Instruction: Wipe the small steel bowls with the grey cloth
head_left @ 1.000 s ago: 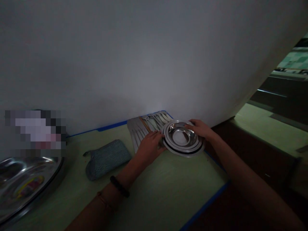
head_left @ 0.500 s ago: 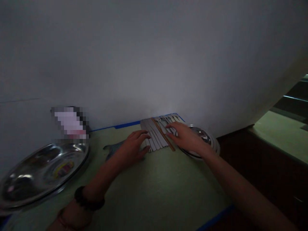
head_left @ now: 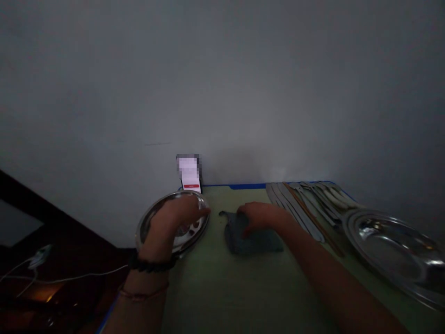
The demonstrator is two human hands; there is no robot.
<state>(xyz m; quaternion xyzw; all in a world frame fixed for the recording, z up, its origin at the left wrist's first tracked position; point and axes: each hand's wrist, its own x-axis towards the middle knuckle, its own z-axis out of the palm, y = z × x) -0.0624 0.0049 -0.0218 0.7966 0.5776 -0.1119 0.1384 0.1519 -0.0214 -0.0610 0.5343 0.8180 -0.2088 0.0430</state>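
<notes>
Nearest me, on the pale green, blue-edged table (head_left: 208, 297), the left hand (head_left: 175, 215) blocked much of one shiny steel plate (head_left: 189, 236), its grip impossible to tell, while the right hand (head_left: 260, 215), thumb and fingers parted, was over one grey-blue cloth (head_left: 262, 243). Rightward lay nested steel dishes (head_left: 392, 250), number unclear, and overlapping grey metal cutlery (head_left: 295, 211) I couldn't count; beyond, one lit phone (head_left: 190, 178), partly blurred, stood by the greyish wall (head_left: 243, 93).
</notes>
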